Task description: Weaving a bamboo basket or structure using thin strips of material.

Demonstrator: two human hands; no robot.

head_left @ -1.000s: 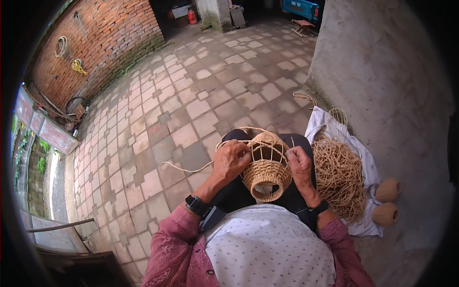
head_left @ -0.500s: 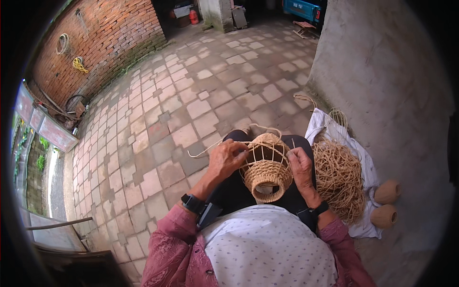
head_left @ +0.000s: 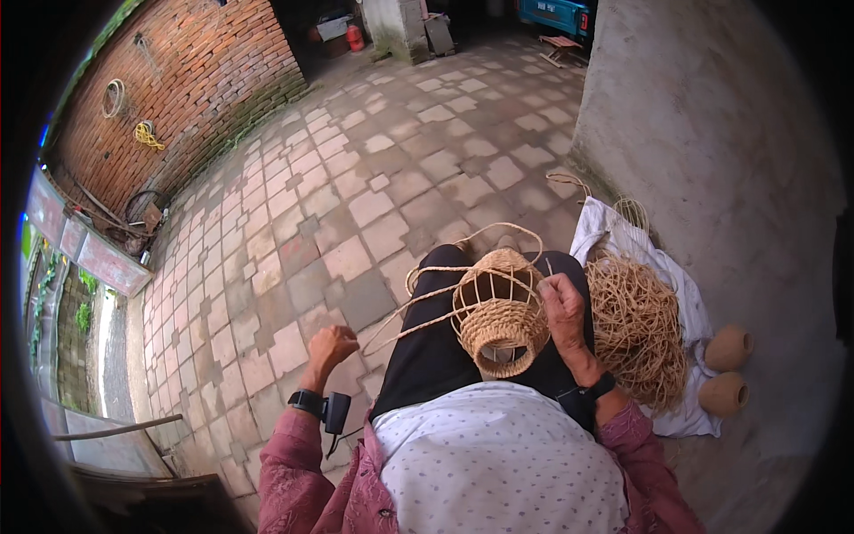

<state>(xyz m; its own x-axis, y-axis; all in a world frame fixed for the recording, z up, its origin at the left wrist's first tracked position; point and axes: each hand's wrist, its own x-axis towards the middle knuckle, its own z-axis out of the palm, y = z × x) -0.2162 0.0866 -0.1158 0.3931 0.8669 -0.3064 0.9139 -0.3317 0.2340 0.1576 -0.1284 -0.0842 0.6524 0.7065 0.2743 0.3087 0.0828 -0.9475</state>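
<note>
A woven straw basket (head_left: 503,325) rests on my lap, its round opening toward me. Bare upright ribs show between its braided near part and its woven far part. My right hand (head_left: 564,311) is closed at the basket's right side, fingers pinched against the ribs; exactly what lies between them is hidden. Well out to the left, my left hand (head_left: 332,345) is closed, fingers curled. Twisted straw cord (head_left: 418,307) stretches from the basket in two nearly straight strands to its fingertips. More cord loops loosely over the basket's far side.
Right of my legs, a heap of straw cord (head_left: 636,329) lies on a white cloth (head_left: 605,231). Two round tan pots (head_left: 723,394) stand beside it, near the grey wall (head_left: 712,133). Paving stones (head_left: 294,249) spread ahead toward a brick wall (head_left: 196,80) and a blue vehicle (head_left: 553,13).
My left hand has moved from the basket's left side out to the left and nearer me, drawing cord with it. My right hand stays at the basket's right side.
</note>
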